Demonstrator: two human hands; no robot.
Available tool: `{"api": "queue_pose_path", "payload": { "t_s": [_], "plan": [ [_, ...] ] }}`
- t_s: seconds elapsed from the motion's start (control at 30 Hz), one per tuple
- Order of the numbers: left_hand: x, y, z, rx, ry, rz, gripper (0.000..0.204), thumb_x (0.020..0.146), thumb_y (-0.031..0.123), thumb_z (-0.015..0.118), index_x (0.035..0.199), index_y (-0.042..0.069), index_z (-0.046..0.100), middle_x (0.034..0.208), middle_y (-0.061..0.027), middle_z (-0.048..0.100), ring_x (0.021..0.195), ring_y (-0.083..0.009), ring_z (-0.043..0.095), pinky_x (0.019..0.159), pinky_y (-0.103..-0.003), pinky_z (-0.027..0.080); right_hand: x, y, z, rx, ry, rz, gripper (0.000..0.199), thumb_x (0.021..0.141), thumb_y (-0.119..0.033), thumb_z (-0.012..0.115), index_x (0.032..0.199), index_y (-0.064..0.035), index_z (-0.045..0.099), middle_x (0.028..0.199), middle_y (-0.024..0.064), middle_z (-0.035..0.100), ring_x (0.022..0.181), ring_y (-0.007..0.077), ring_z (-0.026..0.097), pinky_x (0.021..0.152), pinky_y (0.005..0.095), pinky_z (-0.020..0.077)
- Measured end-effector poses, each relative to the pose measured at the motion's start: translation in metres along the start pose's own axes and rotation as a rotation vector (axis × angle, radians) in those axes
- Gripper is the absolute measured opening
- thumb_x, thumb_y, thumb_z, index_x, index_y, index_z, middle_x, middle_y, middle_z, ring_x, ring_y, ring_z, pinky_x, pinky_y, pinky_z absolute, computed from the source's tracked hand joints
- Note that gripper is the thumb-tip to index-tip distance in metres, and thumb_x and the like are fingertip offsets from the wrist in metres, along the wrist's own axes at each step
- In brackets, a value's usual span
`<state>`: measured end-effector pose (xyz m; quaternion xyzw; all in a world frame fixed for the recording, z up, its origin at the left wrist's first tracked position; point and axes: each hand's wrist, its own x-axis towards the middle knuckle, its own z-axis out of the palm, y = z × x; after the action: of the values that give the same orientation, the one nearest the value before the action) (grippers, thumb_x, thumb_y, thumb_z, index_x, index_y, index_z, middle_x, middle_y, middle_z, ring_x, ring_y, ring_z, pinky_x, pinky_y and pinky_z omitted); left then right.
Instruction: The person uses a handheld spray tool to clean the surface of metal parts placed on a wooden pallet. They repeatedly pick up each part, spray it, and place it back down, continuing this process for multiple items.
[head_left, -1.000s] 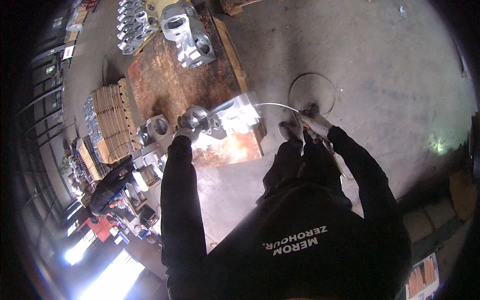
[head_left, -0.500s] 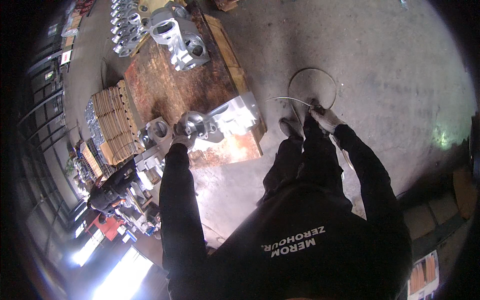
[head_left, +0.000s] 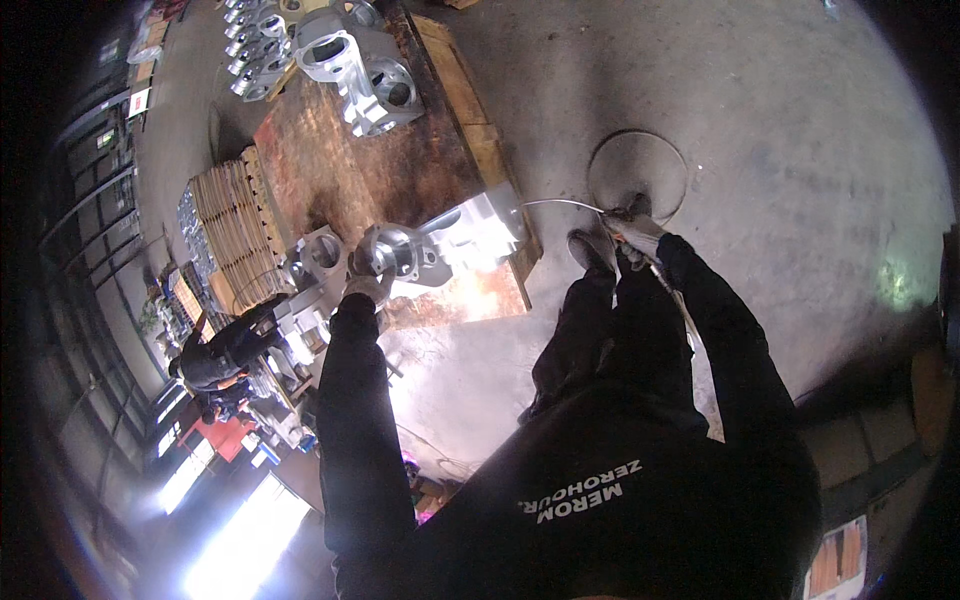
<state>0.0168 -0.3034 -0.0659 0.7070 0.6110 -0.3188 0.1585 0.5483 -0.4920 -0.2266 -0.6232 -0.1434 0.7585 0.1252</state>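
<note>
A silvery metal casting (head_left: pixel 432 262) with a round bore lies at the near edge of a worn brown workbench (head_left: pixel 375 190). My left hand (head_left: pixel 368 284), in a pale glove, is closed on the rim of its bore. My right hand (head_left: pixel 638 236), also gloved, is closed around a thin hose with a curved metal tube (head_left: pixel 560 202) at its front. The tube's tip points left, close to the bright end of the castings at the bench corner. How the fingers sit on the tube is partly hidden. A second casting (head_left: pixel 320 252) stands left of my left hand.
More castings (head_left: pixel 372 95) sit at the bench's far end, with rows of them (head_left: pixel 262 45) beyond. A stack of brown sheets (head_left: pixel 225 232) stands left of the bench. The hose loop (head_left: pixel 686 180) hangs near my feet. Another person (head_left: pixel 225 355) bends over work at left.
My right hand has shifted slightly left with the tube, bringing its tip closer to the bench. The casting under my left hand appears slightly turned. My left hand keeps its hold.
</note>
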Motion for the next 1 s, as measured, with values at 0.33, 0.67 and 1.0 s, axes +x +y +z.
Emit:
{"api": "queue_pose_path", "payload": {
  "t_s": [0.33,0.67,1.0],
  "plan": [
    [0.008,-0.03,0.018,0.033,-0.055,-0.006,0.105,0.083,0.068,0.051,0.154,0.013,-0.004,0.159,-0.0176,-0.005,0.147,-0.0391,-0.002,0.118,-0.044,0.019,-0.051,-0.025,-0.015,-0.236,0.021,-0.192,0.048,0.093,-0.05,0.055,0.097,-0.0031,0.065,0.063,0.0087,0.062,0.044,0.0169,0.058,0.037,0.034,0.0449],
    [0.014,-0.04,0.022,0.094,-0.047,0.004,0.111,0.081,0.071,0.049,0.153,0.008,-0.007,0.161,-0.0143,-0.006,0.148,-0.0347,-0.002,0.119,-0.039,0.017,-0.026,-0.01,0.003,-0.576,0.093,-0.685,0.033,0.098,-0.036,0.05,0.107,-0.0066,0.063,0.087,0.0172,0.068,0.083,0.0313,0.068,0.068,0.0411,0.0519],
    [0.002,-0.014,0.01,-0.001,0.019,-0.007,0.105,0.08,0.057,0.065,0.152,0.013,0.004,0.157,-0.0127,0.014,0.144,-0.0371,0.016,0.115,-0.045,0.024,-0.065,-0.043,0.007,-0.393,0.05,-0.439,0.037,0.097,-0.039,0.051,0.107,-0.0053,0.062,0.074,0.0144,0.062,0.072,0.0312,0.059,0.061,0.0393,0.0456]
  ]
}}
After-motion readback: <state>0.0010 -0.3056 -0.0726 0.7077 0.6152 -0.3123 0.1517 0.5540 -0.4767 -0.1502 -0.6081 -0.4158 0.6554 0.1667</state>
